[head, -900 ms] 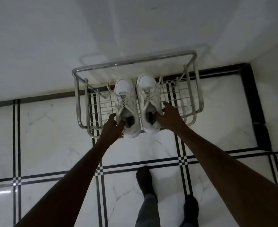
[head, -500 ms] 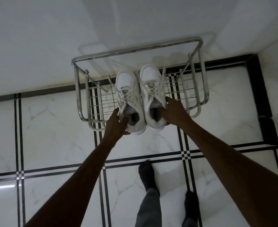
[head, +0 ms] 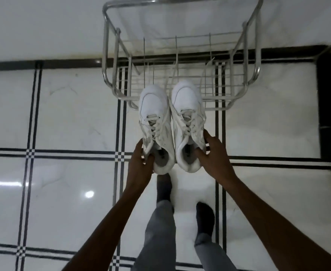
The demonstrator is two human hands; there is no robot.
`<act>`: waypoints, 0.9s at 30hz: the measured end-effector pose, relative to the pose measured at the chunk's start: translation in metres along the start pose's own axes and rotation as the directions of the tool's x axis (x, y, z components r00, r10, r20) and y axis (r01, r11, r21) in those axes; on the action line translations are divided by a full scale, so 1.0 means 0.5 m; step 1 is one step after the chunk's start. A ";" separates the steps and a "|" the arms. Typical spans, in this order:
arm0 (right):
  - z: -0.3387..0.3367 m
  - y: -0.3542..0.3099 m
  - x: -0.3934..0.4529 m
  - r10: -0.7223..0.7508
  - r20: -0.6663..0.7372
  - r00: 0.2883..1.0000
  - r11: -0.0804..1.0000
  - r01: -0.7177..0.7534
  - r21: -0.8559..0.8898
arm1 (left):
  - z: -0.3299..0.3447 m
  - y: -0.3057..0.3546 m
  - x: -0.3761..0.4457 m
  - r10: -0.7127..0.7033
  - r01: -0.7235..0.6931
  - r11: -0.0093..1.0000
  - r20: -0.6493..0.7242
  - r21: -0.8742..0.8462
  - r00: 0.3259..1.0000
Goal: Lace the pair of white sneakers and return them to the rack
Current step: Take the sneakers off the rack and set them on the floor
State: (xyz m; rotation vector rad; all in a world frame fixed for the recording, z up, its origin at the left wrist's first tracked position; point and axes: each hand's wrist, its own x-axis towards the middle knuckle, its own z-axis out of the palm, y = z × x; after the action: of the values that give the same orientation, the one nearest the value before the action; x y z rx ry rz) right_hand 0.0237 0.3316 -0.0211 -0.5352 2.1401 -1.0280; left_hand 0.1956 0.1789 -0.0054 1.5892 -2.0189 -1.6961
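Left white sneaker (head: 155, 122) and right white sneaker (head: 188, 118), side by side and touching, laced, toes pointing at the chrome wire rack (head: 180, 75), toe tips overlapping its front rail, heels nearer the viewer, off the rack

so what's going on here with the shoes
A person is standing in socks on a tiled floor, holding a pair of white sneakers, one in each hand. The left hand grips the left sneaker at its heel opening, and the right hand grips the right sneaker the same way. Both shoes are held in the air in front of a metal wire rack against the wall, their toes over its front edge. The laces look loose, some trailing toward the rack.
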 end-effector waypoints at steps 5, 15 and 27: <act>0.063 0.101 -0.078 0.079 0.027 0.997 0.996 -0.078 -0.032 | 0.029 -0.143 -0.052 -0.120 0.119 0.992 0.039 0.033 0.992; 0.305 0.436 -0.037 0.284 0.030 0.958 0.953 -0.279 -0.120 | 0.161 -0.519 0.058 -0.230 0.218 0.970 0.120 0.104 0.966; 0.452 0.622 -0.066 0.205 -0.125 0.971 0.964 -0.222 -0.144 | 0.220 -0.766 0.115 -0.126 0.109 0.983 0.111 0.150 0.986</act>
State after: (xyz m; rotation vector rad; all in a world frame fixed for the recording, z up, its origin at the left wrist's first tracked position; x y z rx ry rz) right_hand 0.1918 0.4235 -0.3562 -0.3166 2.3304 -0.7899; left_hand 0.3475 0.2669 -0.3675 1.7218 -2.1908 -1.7628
